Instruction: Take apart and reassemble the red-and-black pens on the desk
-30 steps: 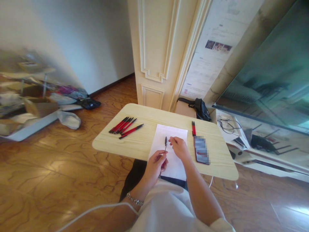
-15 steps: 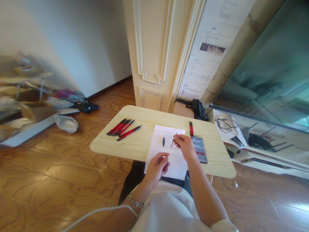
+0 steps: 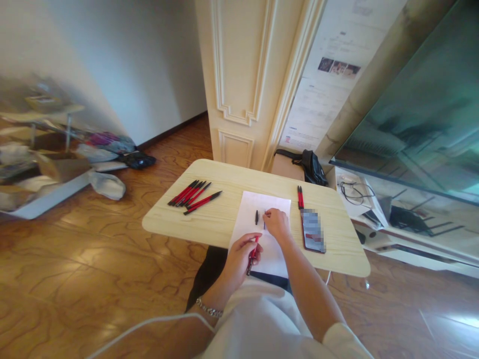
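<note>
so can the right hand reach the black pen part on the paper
Probably yes: the black pen part lies uncovered just left of the right hand, though it seems to hold a thin pen refill.

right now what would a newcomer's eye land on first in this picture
Probably the red-and-black pens clustered on the left side of the pale table. Next, perhaps, the hands over the white paper: the left hand holds a red barrel, the right hand a thin dark rod.

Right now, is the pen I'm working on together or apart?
Apart: your left hand holds the red barrel, your right hand the refill, and the black tip section lies on the paper.
</note>
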